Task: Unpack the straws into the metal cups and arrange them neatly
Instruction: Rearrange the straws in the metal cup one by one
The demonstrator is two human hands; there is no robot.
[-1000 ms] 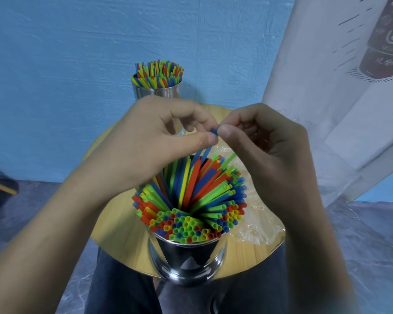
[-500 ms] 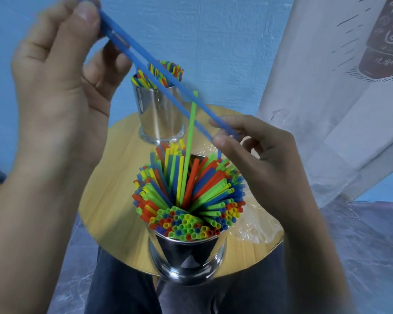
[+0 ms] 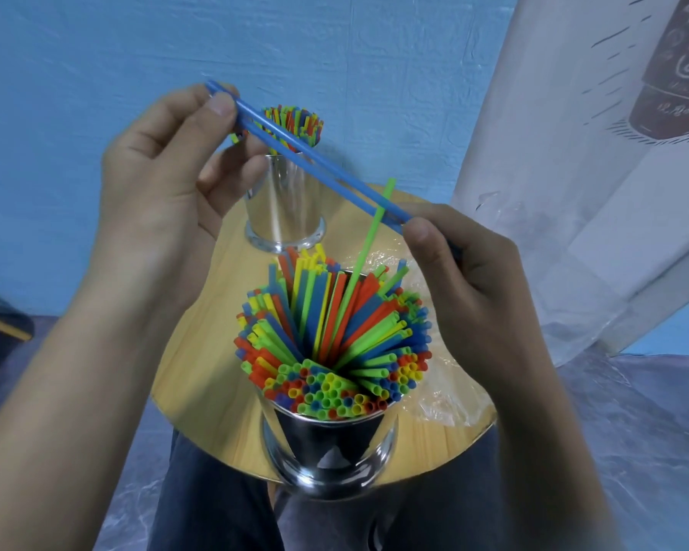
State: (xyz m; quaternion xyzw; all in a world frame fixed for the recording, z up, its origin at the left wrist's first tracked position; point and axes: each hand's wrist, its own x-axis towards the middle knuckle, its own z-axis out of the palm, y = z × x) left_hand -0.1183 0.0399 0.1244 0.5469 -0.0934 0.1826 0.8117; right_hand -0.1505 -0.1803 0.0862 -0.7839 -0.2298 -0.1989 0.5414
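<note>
Two blue straws stretch slantwise above the table, pinched at their upper end by my left hand and at their lower end by my right hand. Below them the near metal cup is packed with red, green, blue and yellow straws fanned outward. One green straw sticks up well above the rest. The far metal cup, partly behind my left hand, also holds a bunch of coloured straws.
Both cups stand on a small round wooden table. A crumpled clear plastic wrapper lies on the table to the right of the near cup. A blue wall is behind, a white printed cloth hangs at the right. My knees show under the table.
A second ago both hands pinched a straw tip over the near cup. My left hand then drew two blue straws up and to the left, and has now come down and rightward a little.
</note>
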